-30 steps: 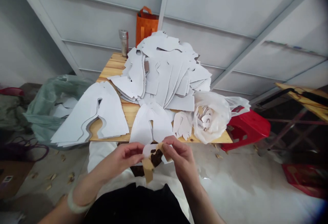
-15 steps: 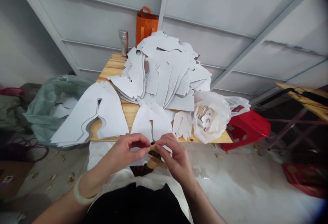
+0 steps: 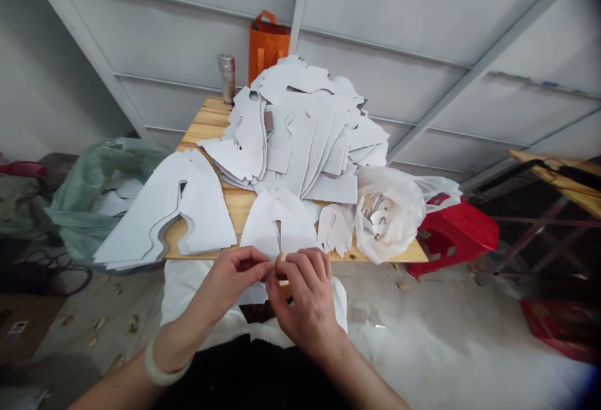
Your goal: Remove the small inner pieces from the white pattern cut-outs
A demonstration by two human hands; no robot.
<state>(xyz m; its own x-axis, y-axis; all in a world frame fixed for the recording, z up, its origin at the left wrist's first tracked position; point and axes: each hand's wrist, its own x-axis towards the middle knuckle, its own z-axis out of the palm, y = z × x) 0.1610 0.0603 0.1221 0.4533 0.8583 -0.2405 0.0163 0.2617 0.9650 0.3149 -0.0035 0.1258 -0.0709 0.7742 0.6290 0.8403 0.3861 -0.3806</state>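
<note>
Both of my hands meet in front of the table's near edge, over my lap. My left hand (image 3: 244,275) pinches at a tan curled strip (image 3: 280,261) with thumb and fingertips. My right hand (image 3: 305,294) is closed round the same strip, fingers bent over it, and hides most of it. Just beyond them lies a white cut piece (image 3: 260,225) with a narrow slot. To the left is a stack of larger white cut pieces (image 3: 206,210), its lower corner past the table edge. Small pale cut pieces (image 3: 335,228) lie to the right.
A big heap of white cut sheets (image 3: 300,128) covers the wooden table (image 3: 213,109). Behind stand a metal tumbler (image 3: 227,78) and an orange bag (image 3: 267,47). A white plastic bag (image 3: 399,228), red stool (image 3: 460,235) and green plastic bag (image 3: 75,216) flank the table.
My right hand has turned and its fingers have curled over the tan strip, covering more of it. The left hand stays pinched in nearly the same place.
</note>
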